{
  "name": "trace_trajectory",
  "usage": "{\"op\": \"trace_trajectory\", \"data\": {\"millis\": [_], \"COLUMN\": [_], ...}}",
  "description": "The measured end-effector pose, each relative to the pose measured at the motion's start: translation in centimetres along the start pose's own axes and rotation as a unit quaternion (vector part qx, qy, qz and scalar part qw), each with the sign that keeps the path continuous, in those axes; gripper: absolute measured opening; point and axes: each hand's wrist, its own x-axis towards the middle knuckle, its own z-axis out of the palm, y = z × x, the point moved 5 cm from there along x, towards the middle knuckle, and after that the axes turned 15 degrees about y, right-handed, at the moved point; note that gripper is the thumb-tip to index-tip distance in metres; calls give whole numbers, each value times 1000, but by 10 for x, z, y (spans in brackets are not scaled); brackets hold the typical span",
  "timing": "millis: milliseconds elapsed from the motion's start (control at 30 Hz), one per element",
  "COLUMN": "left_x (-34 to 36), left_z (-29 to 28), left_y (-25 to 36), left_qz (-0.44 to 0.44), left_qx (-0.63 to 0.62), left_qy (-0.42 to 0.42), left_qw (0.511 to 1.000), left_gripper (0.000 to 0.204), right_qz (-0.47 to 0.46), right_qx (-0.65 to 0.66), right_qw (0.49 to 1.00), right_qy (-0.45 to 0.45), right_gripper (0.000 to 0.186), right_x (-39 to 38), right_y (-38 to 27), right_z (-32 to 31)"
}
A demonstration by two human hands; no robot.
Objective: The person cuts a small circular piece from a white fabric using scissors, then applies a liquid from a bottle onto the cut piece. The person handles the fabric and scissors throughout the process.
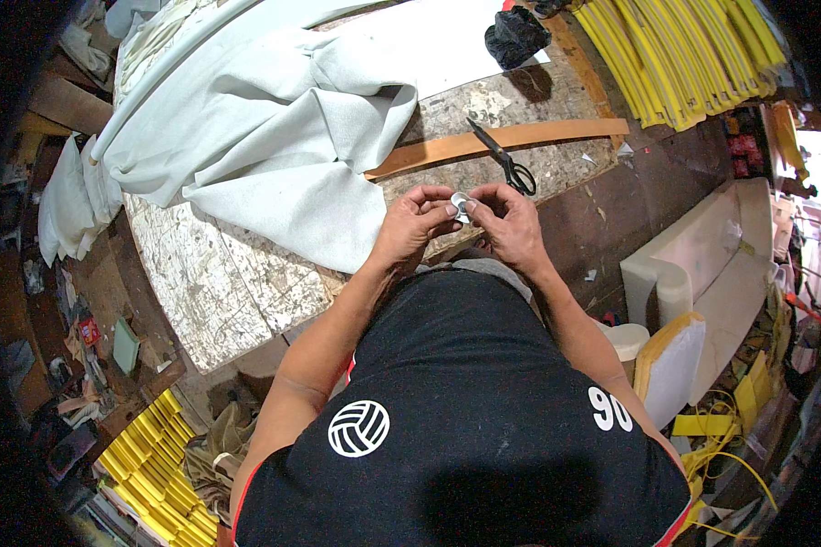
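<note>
Close in front of my body, both hands meet around a small round silvery piece point(461, 200) with a darker centre, too small to name for certain. My left hand point(409, 226) pinches it between thumb and fingers from the left. From the other side my right hand point(513, 228) grips it the same way, thumb on top. Just beyond the right hand lie black-handled scissors point(518, 175), their blades resting across a long tan wooden strip point(566, 131). A large pale grey fabric point(274, 146) drapes over the worktable point(214, 292), its edge beside my left hand.
A black crumpled bag point(516, 38) sits at the table's far edge. Stacked yellow strips point(680, 55) lie at the far right. Right of me stand a cream upholstered piece point(693, 255) and a foam-edged cushion point(670, 365). More yellow pieces point(160, 474) are piled at lower left.
</note>
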Motion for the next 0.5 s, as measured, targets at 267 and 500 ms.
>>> {"op": "trace_trajectory", "data": {"millis": [267, 500], "left_x": [8, 9], "left_z": [-4, -6], "left_y": [-5, -4], "left_qz": [59, 22], "left_qx": [68, 12], "left_qy": [27, 53], "left_qw": [996, 998], "left_gripper": [29, 28], "right_qz": [8, 86], "right_qx": [10, 105], "right_qw": [999, 988], "right_qy": [-36, -78], "right_gripper": [20, 24], "right_x": [-2, 1], "right_y": [0, 6], "right_z": [5, 2]}}
